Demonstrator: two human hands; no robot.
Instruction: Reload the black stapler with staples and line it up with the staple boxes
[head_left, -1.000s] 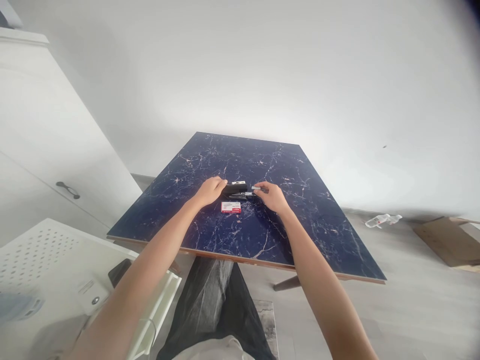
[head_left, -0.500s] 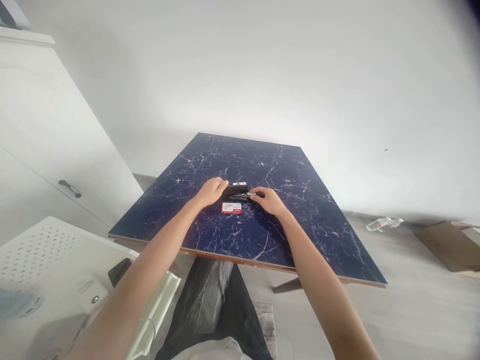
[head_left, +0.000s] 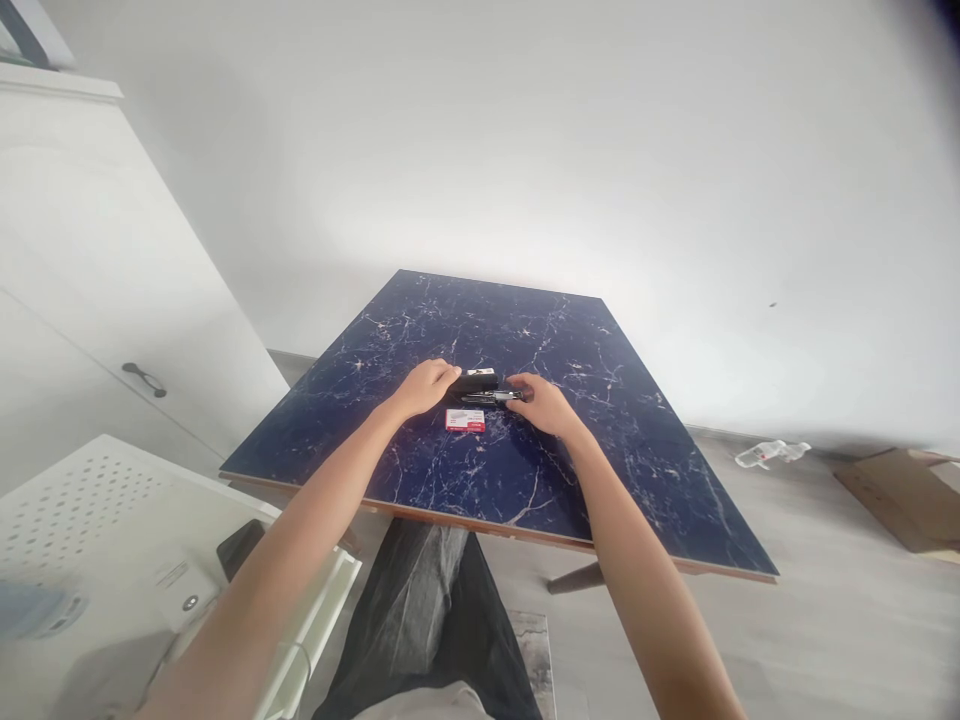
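A black stapler [head_left: 477, 382] lies on the blue marbled table [head_left: 495, 325], its upper arm swung apart from the base and a silvery part showing along the lower half. My left hand [head_left: 429, 386] is closed around the stapler's left end. At the other end, my right hand [head_left: 546, 405] has its thumb and forefinger curved about the tip of the lower half; the exact contact is hard to see. Just in front lies a small red and white box [head_left: 465, 420], touched by neither hand. Behind the stapler a small pale item [head_left: 481, 371] is partly hidden.
To my left stands a white perforated side unit [head_left: 97, 490] with a dark phone-like object [head_left: 238, 548] on it. A white cabinet [head_left: 90, 260] rises beyond. On the floor at right are clear plastic bottles [head_left: 771, 453] and a cardboard box [head_left: 896, 495].
My right thumb and forefinger have spread a little wider at the stapler's right end. The silvery part sits slightly lower in view. My left hand keeps its hold.
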